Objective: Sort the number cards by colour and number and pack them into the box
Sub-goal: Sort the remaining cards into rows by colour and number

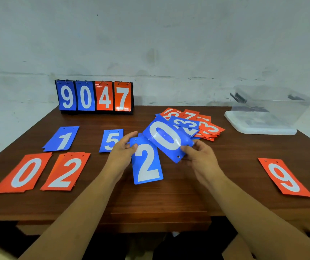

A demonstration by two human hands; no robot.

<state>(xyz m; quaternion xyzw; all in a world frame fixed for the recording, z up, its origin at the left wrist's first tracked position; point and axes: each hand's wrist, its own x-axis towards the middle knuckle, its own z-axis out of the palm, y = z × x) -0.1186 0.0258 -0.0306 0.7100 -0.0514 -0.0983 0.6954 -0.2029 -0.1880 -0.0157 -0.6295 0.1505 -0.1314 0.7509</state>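
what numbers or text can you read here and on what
"9 0 4 7": scoreboard
"1": blue 1 card
"5": blue 5 card
"0": red 0 card
"2": red 2 card
"9": red 9 card
"2": blue 2 card, in left hand
"0": blue 0 card, in right hand
"3": blue 3 card and red 3 card, in the pile
"7": red 7 card, pile
Rest of pile: covered, unreadable

Two hands [120,154] [200,159]; one box [274,111]; one scoreboard [94,96]
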